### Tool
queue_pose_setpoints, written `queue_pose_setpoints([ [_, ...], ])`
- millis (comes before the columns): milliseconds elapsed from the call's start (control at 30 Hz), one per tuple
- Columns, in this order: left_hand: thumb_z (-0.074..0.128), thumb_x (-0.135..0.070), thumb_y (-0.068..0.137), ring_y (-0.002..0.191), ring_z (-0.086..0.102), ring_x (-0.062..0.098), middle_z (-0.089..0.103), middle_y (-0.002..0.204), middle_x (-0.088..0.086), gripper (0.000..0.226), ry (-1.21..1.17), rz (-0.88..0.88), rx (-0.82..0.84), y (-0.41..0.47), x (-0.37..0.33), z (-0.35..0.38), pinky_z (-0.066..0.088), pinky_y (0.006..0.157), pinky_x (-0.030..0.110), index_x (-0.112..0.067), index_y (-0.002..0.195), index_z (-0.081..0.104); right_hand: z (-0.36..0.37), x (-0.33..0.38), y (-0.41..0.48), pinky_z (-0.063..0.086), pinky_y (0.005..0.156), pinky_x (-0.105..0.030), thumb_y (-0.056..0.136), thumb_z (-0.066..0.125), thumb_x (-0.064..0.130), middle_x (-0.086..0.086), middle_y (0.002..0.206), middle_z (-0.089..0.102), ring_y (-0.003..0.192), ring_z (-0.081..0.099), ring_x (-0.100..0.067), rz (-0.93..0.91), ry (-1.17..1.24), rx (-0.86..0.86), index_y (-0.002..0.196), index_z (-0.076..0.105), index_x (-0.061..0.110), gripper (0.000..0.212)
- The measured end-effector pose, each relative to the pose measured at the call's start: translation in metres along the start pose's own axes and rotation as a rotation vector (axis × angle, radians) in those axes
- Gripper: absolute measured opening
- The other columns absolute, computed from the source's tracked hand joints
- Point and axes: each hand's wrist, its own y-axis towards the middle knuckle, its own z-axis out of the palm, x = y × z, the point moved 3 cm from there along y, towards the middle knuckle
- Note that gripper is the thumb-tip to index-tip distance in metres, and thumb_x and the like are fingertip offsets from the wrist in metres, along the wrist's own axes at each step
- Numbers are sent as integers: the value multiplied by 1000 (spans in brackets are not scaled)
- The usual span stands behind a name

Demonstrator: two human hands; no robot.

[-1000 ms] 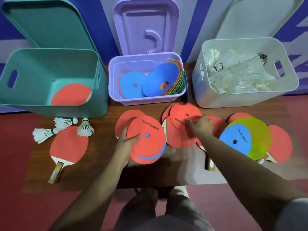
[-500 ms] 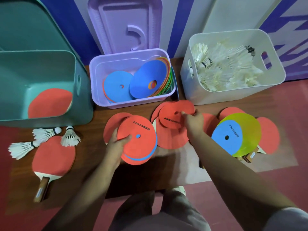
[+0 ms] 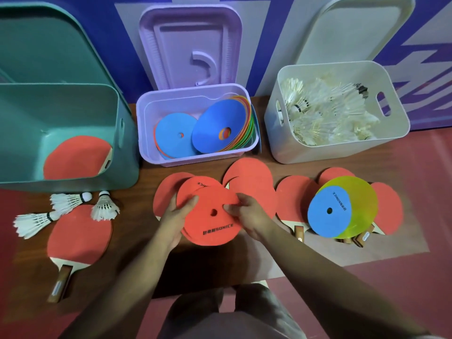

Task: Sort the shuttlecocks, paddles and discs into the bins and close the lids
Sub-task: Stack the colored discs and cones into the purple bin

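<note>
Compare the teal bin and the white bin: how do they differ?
Contents: teal bin shows one red paddle; white bin is heaped with shuttlecocks. Position: teal bin far left, white bin far right. Shared: both open, teal lid and white lid propped behind; cut-out side handles.

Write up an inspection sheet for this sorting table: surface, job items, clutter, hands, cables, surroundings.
Surface: brown wooden table, crowded with unsorted items.
Job's things: teal plastic bin holds one red paddle; lilac plastic bin holds blue and mixed-colour discs; white plastic bin is full of feather shuttlecocks. On the table: three loose white shuttlecocks beside a wooden-handled red paddle at left, more red paddles mid and right, a blue disc on a yellow-green disc. Three lids stand open behind the bins.
Clutter: nothing seen.
Hands: left hand and right hand both grip a stack of flat orange-red discs.
Cables: nothing seen.
Surroundings: purple-and-white wall, red floor.
</note>
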Motion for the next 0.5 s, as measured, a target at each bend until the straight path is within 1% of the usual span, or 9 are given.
queue_pose_setpoints([
  [67, 74, -10, 80, 108, 64, 19, 68, 116, -1, 46, 76, 51, 13, 2, -1, -2, 51, 96, 42, -33, 116, 58, 4, 12, 4, 50, 77, -33, 89, 69, 12, -11, 99, 65, 87, 61, -24, -105, -313, -39, 113, 58, 5, 28],
  [100, 74, -4, 80, 109, 63, 20, 67, 117, 0, 49, 103, 68, 13, 4, -1, -3, 50, 97, 42, -32, 117, 58, 2, 20, 9, 47, 78, -30, 87, 72, 21, -7, 100, 63, 89, 59, -22, -177, -453, -116, 116, 56, 7, 36],
  [167, 74, -1, 79, 109, 64, 19, 67, 117, 0, 53, 126, 79, -4, 5, -1, -7, 50, 98, 41, -32, 119, 57, -12, 40, 17, 43, 87, -32, 86, 70, 26, -13, 110, 60, 100, 57, -27, -323, -587, -354, 128, 47, 4, 53],
  [200, 74, -1, 79, 106, 64, 16, 67, 115, -2, 52, 127, 82, -8, 4, -2, -7, 50, 96, 39, -32, 118, 57, -20, 51, 19, 41, 88, -34, 86, 68, 24, -19, 113, 59, 105, 57, -32, -383, -615, -474, 133, 42, 1, 58],
  [233, 73, -1, 80, 103, 63, 12, 67, 112, -5, 51, 124, 83, -14, 3, -4, -6, 50, 94, 37, -33, 117, 55, -27, 64, 20, 41, 85, -35, 86, 64, 21, -21, 112, 60, 105, 57, -35, -433, -644, -572, 135, 38, 0, 59],
  [300, 71, 0, 82, 97, 61, 5, 64, 107, -11, 51, 104, 78, -23, 0, -6, -5, 49, 88, 31, -35, 114, 52, -35, 86, 26, 43, 73, -38, 86, 58, 17, -23, 103, 64, 97, 61, -41, -456, -698, -660, 133, 35, 2, 54],
  [333, 70, 1, 82, 96, 60, 4, 63, 106, -12, 51, 92, 75, -28, 0, -5, -4, 49, 85, 29, -34, 113, 51, -38, 95, 30, 43, 71, -40, 86, 55, 15, -24, 102, 65, 95, 61, -44, -437, -731, -676, 130, 36, 3, 49],
  [400, 70, 1, 82, 95, 60, 4, 63, 106, -12, 50, 79, 78, -35, -1, -5, -3, 48, 82, 26, -32, 115, 51, -44, 109, 42, 44, 73, -43, 88, 49, 14, -26, 106, 65, 97, 61, -46, -370, -790, -682, 123, 43, 4, 37],
  [500, 70, 1, 82, 92, 58, 2, 61, 104, -13, 52, 69, 72, -48, -1, -5, -2, 45, 86, 28, -28, 120, 49, -54, 117, 58, 47, 76, -42, 92, 45, 18, -23, 104, 66, 99, 61, -44, -342, -877, -682, 105, 61, 6, 24],
])
